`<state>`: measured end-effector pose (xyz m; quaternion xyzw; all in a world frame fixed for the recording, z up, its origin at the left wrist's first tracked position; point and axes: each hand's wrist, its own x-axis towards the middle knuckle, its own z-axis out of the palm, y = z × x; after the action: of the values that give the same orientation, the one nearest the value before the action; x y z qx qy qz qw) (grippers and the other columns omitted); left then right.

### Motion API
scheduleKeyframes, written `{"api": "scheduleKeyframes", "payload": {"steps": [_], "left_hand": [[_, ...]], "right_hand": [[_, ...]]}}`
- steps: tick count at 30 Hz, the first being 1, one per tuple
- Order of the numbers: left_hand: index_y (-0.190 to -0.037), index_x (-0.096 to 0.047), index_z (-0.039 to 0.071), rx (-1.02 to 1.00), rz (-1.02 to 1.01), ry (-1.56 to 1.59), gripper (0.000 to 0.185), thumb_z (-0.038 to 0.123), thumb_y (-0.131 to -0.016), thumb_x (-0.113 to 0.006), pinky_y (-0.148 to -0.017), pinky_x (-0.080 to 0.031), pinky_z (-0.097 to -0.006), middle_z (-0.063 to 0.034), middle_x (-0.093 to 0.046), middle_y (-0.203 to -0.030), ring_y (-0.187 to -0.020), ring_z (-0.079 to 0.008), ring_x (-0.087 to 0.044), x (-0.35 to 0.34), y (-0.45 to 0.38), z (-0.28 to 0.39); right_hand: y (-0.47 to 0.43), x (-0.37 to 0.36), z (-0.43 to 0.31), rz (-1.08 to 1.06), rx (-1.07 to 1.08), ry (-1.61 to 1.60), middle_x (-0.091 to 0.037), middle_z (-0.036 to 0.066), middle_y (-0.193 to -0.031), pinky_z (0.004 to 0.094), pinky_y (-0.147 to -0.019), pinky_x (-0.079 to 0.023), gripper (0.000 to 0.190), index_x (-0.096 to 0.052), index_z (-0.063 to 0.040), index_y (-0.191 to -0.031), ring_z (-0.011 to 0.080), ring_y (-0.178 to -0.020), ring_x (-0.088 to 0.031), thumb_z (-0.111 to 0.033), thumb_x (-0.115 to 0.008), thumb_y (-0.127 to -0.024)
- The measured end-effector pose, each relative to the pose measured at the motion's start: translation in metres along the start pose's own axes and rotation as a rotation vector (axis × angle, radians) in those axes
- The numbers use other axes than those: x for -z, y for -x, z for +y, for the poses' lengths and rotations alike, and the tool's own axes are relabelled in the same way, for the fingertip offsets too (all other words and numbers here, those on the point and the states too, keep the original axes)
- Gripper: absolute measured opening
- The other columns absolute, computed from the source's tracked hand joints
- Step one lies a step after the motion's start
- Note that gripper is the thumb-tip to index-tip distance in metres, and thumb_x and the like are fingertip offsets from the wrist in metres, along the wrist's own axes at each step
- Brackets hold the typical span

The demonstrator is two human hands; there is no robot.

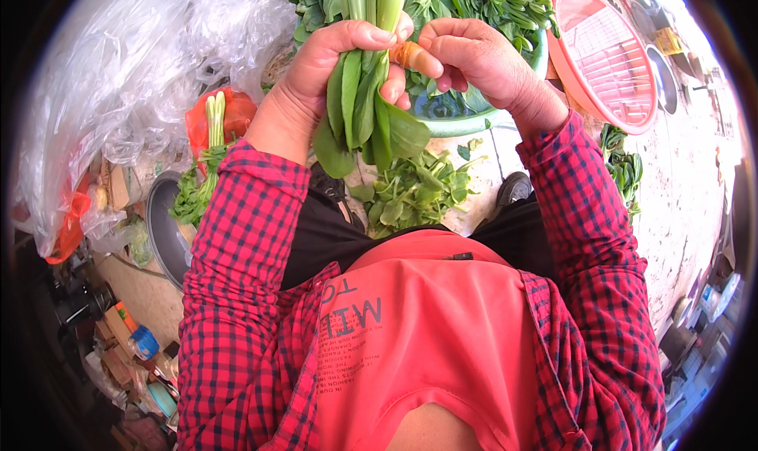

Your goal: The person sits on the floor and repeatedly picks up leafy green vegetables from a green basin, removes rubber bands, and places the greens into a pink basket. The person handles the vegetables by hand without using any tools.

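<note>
My left hand [314,66] grips a bunch of leafy greens like bok choy [361,104], pale stalks up and leaves hanging down. Several orange-yellow bands [405,54] wrap its outstretched index finger. My right hand [482,57] is beside that finger, thumb and index fingertip pinched together; whether something thin is between them cannot be made out. Behind both hands, a pale green basin [462,126] holds water and a heap of greens [485,1]. Loose leaves [414,193] are piled on the floor between my shoes.
A pink plastic basket [642,104] leans right of the basin. More greens [622,169] lie below it. On the left are clear plastic sheeting [142,42], a red bag [237,110], a celery-like bunch [207,172] and a dark grey bowl [160,232].
</note>
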<state>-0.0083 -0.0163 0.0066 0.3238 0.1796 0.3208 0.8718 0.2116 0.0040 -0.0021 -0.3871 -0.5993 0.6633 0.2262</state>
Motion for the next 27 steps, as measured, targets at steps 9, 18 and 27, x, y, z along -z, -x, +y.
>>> {"api": "scheduleKeyframes", "payload": {"steps": [9,18,27], "left_hand": [[-0.099,-0.060,0.003,0.022,0.102,-0.068,0.026,0.021,-0.080,-0.061,-0.063,-0.060,-0.0387,-0.0149,-0.065,-0.079,-0.059,-0.0261,-0.068,-0.004,0.010,0.001],[-0.100,-0.052,0.001,0.088,0.115,-0.072,0.029,0.023,-0.082,-0.056,-0.064,-0.061,-0.0381,-0.0156,-0.063,-0.070,-0.058,-0.0279,-0.068,-0.011,0.015,0.001],[-0.095,-0.049,-0.001,0.132,-0.009,0.001,0.028,0.021,-0.080,-0.058,-0.058,-0.062,-0.0340,-0.0349,-0.062,-0.070,-0.093,-0.0362,-0.071,-0.003,0.012,-0.005]], "right_hand": [[0.002,-0.001,-0.001,0.041,0.329,0.079,-0.068,-0.001,-0.083,0.0220,-0.064,-0.050,0.018,-0.069,-0.003,-0.110,0.0061,-0.070,-0.062,-0.010,-0.067,-0.094],[0.016,0.000,-0.021,0.047,0.609,0.686,-0.070,0.005,-0.084,0.0284,-0.067,-0.054,0.011,-0.073,-0.006,-0.098,0.0167,-0.075,-0.068,-0.010,-0.072,-0.088],[0.024,-0.007,-0.018,0.056,0.713,0.833,-0.067,0.006,-0.082,0.0301,-0.068,-0.053,0.015,-0.073,-0.007,-0.103,0.0202,-0.076,-0.067,-0.008,-0.072,-0.087]]}}
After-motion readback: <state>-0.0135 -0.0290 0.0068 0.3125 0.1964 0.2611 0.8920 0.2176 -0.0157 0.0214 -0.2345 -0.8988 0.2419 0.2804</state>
